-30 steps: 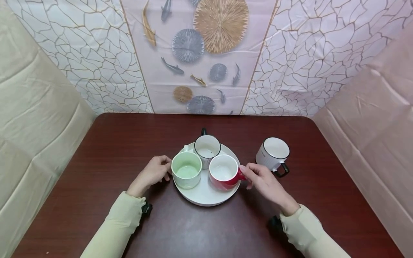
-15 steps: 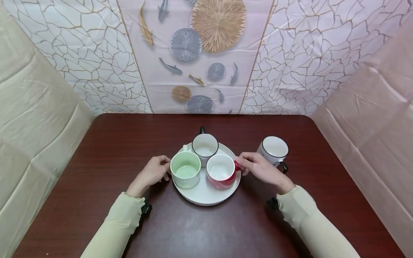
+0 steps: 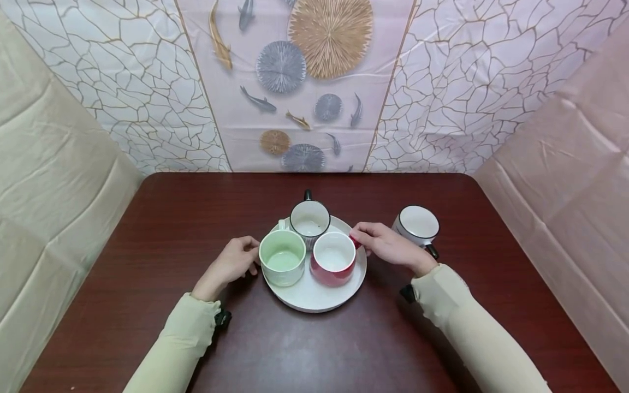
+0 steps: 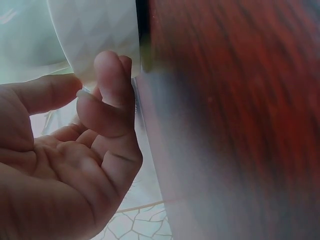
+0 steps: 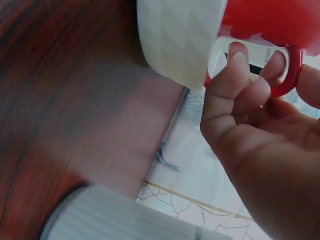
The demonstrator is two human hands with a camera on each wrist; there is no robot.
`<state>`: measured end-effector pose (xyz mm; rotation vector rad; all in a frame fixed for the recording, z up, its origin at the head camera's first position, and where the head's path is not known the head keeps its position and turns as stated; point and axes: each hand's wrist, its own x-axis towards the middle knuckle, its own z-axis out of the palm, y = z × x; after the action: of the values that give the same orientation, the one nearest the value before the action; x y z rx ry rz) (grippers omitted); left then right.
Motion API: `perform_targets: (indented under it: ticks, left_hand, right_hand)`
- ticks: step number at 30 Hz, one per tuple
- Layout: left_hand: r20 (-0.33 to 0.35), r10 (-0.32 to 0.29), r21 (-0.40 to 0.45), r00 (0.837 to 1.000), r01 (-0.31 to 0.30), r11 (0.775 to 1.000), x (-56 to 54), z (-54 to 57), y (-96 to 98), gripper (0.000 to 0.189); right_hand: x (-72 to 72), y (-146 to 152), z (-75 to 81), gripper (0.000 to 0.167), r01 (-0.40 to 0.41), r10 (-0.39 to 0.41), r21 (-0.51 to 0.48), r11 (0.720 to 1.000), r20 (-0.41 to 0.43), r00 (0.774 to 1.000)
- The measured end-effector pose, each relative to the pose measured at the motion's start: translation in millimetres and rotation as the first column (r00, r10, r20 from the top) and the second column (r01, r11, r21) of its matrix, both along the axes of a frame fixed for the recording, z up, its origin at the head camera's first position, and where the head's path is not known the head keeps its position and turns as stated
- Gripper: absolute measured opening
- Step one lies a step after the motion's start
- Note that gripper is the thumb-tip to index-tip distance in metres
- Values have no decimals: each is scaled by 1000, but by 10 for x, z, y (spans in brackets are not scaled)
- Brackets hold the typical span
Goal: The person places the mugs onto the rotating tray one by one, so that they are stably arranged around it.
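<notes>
On a round white tray [image 3: 314, 303] in the head view stand a pale green mug [image 3: 283, 256], a red mug with a white inside [image 3: 334, 262], and a white mug with a black rim [image 3: 309, 218]. My left hand [image 3: 231, 265] holds the tray's left edge, thumb and fingers at its faceted wall [image 4: 100, 30] in the left wrist view. With curled fingers, my right hand [image 3: 390, 244] grips the red mug's handle [image 5: 295, 70] at the tray's right side. The red mug sits close against the black-rimmed one.
A second white mug with a black rim [image 3: 417, 224] stands on the dark wooden table [image 3: 196, 207], just beyond my right hand. Patterned cloth [image 3: 304, 109] hangs behind the table, and padded beige panels [image 3: 565, 180] flank it.
My right hand has moved left and away from me, turning the red mug so its handle points farther back. The mug has shifted slightly left. My left hand stays put.
</notes>
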<state>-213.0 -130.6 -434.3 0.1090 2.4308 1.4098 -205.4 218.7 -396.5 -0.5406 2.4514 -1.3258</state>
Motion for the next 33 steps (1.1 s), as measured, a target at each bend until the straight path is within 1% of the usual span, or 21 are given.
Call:
perform_targets:
  ticks: [4, 8, 14, 16, 18, 21, 23, 24, 26, 28, 29, 31, 33]
  left_hand:
    - [2, 1, -8, 1000, -1, 1000, -7, 9, -2, 21]
    - [-2, -7, -2, 1000, 7, 1000, -12, 21, -6, 22]
    - [1, -6, -12, 1000, 6, 1000, -25, 27, -5, 21]
    - [-3, -8, -3, 1000, 8, 1000, -20, 30, -6, 23]
    - [-17, -21, 23, 1000, 21, 1000, -9, 32, -10, 27]
    - [-37, -49, 58, 998, 51, 997, 12, 42, -25, 35]
    - [-46, -62, 66, 997, 65, 996, 15, 46, -37, 37]
    - [-49, -65, 62, 997, 68, 996, 15, 48, -42, 37]
    - [-56, -66, 57, 996, 69, 996, 10, 47, -47, 36]
    - [-65, -63, 56, 996, 67, 996, 3, 37, -44, 36]
    - [-67, -64, 56, 996, 68, 996, 3, 29, -38, 36]
    - [-67, -65, 60, 996, 69, 996, 7, 11, -21, 36]
    - [-54, -69, 58, 996, 72, 996, 27, -11, -3, 36]
  right_hand:
    - [-49, -26, -36, 26, 20, -19, 23, 1000, -8, 1000]
    - [-99, -33, -75, 26, 56, -55, 48, 997, -39, 998]
    - [-124, -45, -91, 26, 70, -64, 62, 996, -91, 994]
    - [-132, -53, -95, 26, 68, -61, 57, 996, -109, 992]
    - [-151, -69, -87, 26, 83, -74, 69, 994, -123, 990]
    - [-178, -127, -37, 30, 146, -124, 116, 982, -181, 976]
    - [-198, -212, 45, 35, 191, -155, 141, 971, -229, 961]
    - [-207, -266, 97, 40, 196, -154, 149, 969, -257, 954]
    - [-246, -388, 202, 52, 163, -100, 175, 971, -321, 942]
    - [-298, -519, 314, 66, 78, 6, 227, 971, -347, 938]
    - [-329, -574, 357, 75, 23, 71, 262, 965, -345, 936]
    - [-380, -664, 423, 89, -76, 185, 336, 939, -306, 934]
    - [-407, -726, 456, 98, -159, 259, 383, 910, -223, 940]
